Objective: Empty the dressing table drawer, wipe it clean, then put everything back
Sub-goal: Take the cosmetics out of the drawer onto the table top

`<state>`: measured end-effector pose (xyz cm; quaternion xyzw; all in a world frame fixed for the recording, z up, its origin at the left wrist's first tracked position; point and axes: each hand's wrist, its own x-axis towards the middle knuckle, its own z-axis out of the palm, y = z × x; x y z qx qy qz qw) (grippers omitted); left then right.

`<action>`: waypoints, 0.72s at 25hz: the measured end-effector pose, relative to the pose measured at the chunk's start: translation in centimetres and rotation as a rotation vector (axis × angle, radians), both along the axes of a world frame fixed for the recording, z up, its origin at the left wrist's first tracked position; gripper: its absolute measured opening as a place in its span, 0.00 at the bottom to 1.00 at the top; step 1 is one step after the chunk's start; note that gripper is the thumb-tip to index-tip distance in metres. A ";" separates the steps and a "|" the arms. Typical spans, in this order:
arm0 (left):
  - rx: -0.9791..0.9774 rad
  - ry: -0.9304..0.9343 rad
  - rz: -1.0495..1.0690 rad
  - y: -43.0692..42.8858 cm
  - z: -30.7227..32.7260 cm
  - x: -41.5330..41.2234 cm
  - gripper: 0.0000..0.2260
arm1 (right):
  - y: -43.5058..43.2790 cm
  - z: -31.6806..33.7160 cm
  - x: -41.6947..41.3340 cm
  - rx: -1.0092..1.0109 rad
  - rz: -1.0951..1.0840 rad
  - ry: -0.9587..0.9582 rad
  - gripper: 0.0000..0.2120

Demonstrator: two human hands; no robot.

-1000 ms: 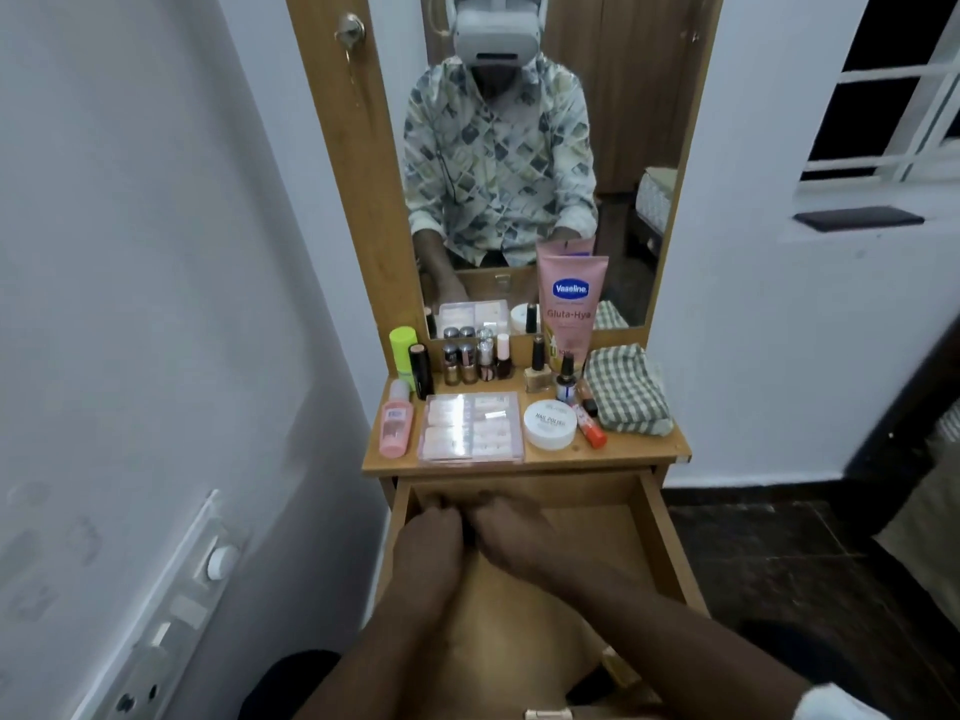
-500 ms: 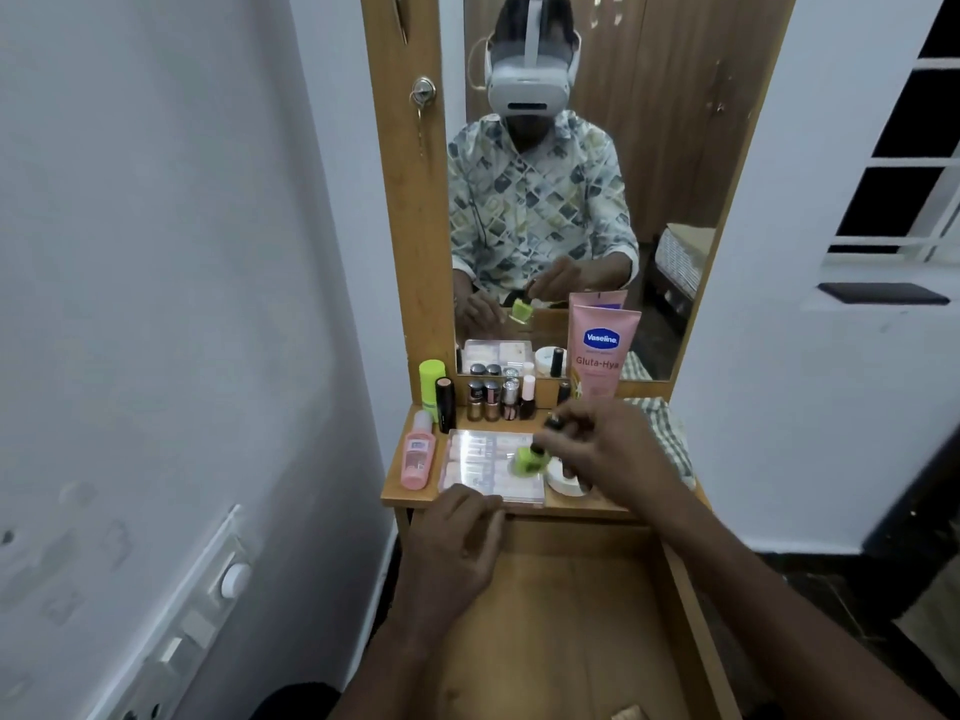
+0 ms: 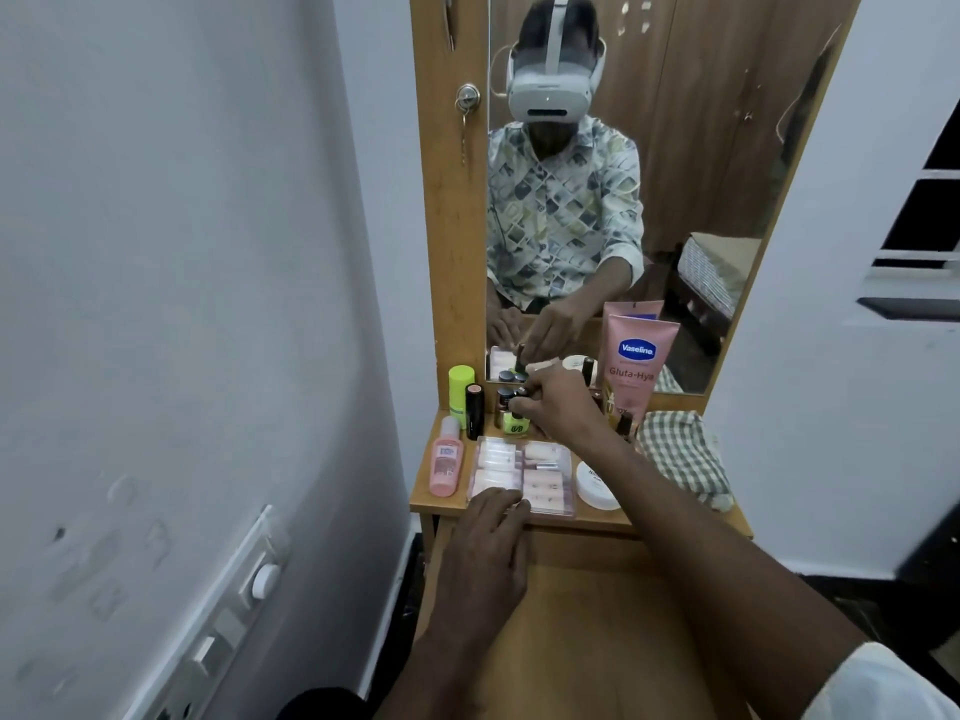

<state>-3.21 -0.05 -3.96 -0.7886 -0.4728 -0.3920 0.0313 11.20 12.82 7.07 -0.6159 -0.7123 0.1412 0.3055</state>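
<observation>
Hands differ: right hand (image 3: pixel 558 405) pinches the green bottle (image 3: pixel 514 426) near the surface's (image 3: pixel 602 518) back edge — left hand (image 3: pixel 493 517) rests relaxed on the clear box (image 3: pixel 545 470), front edge.

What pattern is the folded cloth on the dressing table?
The cloth is green-and-white check, clearest in the head view.

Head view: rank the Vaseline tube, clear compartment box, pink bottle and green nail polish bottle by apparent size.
1. clear compartment box and Vaseline tube, about alike; the tube stands farther back, so unsure.
2. pink bottle.
3. green nail polish bottle.
</observation>
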 end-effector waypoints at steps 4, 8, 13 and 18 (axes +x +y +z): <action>0.024 -0.003 -0.006 0.2 -0.2 -0.2 0.21 | 0.5 -0.9 -1.5 -0.025 -0.009 0.033 0.11; 0.056 -0.063 -0.041 0.3 1.4 -0.5 0.18 | -1.2 1.2 -1.4 0.029 -0.025 0.054 0.09; -0.018 -0.051 -0.304 -1.9 2.0 0.5 0.06 | -7.6 2.3 2.6 -0.060 0.193 0.043 0.09; -0.855 0.623 -0.574 -5.5 -1.6 7.5 0.22 | -12.7 -0.2 6.1 -0.358 0.363 -0.026 0.06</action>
